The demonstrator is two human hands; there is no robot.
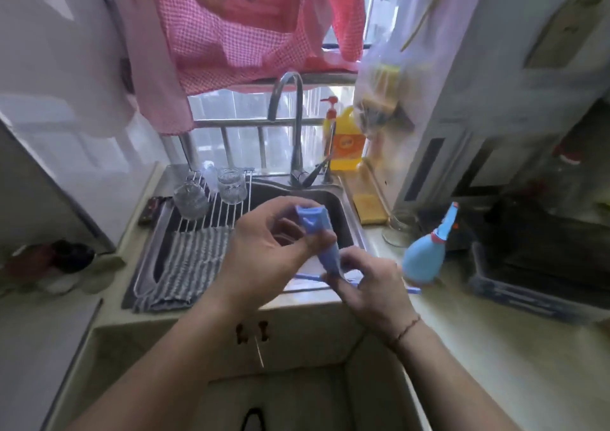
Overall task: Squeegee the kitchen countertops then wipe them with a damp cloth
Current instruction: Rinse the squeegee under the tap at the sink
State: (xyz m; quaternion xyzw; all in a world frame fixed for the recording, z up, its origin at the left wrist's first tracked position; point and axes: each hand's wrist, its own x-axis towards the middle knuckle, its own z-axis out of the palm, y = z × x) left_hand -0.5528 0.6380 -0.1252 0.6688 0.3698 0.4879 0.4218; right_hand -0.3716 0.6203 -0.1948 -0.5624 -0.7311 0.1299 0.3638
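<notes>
Pale kitchen desk (495, 348) wraps a steel sink (333, 206), with pink cloth (251, 28) hanging at twelve o'clock. Over the sink's front edge both hands hold a blue squeegee (318, 232): the left hand (264, 249) has its grip pinched on the handle's upper part, the right hand (373, 282) has its grip curled round the lower end. A striped grey cloth (188, 265) lies at nine o'clock over the sink rack, and a blue spray bottle (425, 252) stands at three o'clock.

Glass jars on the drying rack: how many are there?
2. One glass jar lies at the rack's left; the other jar stands to its right, nearer the faucet. None seems hidden.
</notes>
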